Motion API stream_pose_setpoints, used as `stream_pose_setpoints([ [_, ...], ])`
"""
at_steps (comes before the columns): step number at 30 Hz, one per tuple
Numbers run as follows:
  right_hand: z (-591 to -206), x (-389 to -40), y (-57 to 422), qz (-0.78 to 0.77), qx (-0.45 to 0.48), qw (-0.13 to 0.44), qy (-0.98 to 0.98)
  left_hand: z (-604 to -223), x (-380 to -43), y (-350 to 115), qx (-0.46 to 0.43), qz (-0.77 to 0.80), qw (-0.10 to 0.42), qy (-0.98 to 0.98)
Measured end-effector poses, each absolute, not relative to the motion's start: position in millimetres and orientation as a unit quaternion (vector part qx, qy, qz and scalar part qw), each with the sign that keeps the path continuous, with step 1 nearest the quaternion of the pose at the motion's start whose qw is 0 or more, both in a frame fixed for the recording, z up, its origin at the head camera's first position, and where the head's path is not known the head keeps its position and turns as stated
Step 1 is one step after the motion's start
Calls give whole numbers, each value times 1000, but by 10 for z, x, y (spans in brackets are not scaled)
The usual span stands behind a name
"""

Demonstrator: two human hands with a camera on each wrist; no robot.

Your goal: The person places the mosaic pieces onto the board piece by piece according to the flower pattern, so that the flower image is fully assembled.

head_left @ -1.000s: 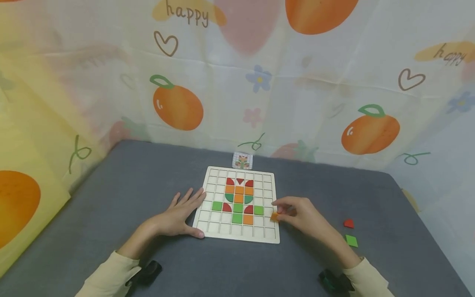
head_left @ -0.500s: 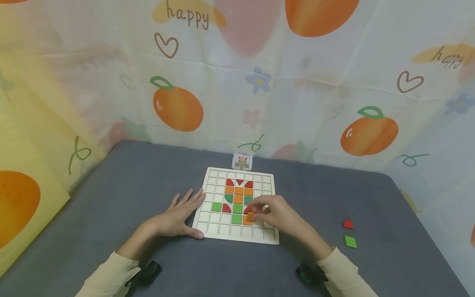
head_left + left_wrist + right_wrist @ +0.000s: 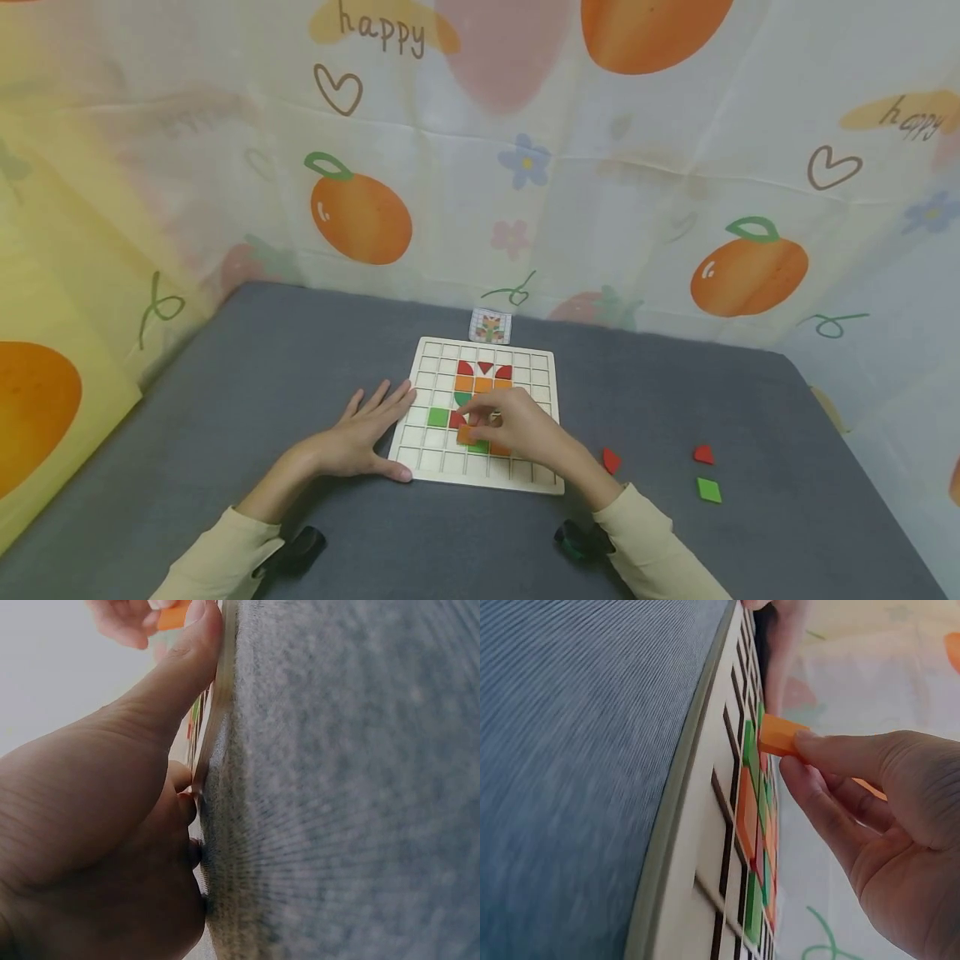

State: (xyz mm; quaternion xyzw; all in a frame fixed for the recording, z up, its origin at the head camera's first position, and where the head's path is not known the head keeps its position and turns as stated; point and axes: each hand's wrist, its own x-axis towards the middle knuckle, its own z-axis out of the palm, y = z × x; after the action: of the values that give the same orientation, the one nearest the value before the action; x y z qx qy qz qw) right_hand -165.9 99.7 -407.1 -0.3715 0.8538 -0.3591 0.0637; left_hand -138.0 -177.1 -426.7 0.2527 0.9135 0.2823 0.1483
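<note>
My right hand (image 3: 517,423) pinches an orange square tile (image 3: 465,434) between thumb and fingertips, above the pale gridded board (image 3: 435,471). The right wrist view shows this orange tile (image 3: 781,736) tilted at the board's surface; whether it touches cannot be told. Fingers spread, my left hand (image 3: 360,435) rests along the board's left edge, its thumb at the near-left corner. Red, orange and green tiles form a pattern on the board, among them a light green square (image 3: 438,417) and a red quarter-round piece (image 3: 457,419). My right hand hides part of the pattern.
A small pattern card (image 3: 491,326) lies behind the board. Right of the board, on the grey cloth (image 3: 337,333), are a red quarter-round piece (image 3: 611,460), a smaller red piece (image 3: 703,454) and a green square tile (image 3: 708,490). A printed curtain (image 3: 450,183) hangs behind.
My right hand has moved left across the board with the orange tile, from its right edge to left of the middle. A red piece formerly behind the forearm shows. My left hand stays put.
</note>
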Motion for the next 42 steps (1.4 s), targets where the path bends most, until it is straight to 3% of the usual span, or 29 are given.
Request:
stream_pose_setpoints([
  [42, -4169, -1613, 789, -341, -342, 59, 874, -4284, -1385, -1779, 251, 286, 147, 913],
])
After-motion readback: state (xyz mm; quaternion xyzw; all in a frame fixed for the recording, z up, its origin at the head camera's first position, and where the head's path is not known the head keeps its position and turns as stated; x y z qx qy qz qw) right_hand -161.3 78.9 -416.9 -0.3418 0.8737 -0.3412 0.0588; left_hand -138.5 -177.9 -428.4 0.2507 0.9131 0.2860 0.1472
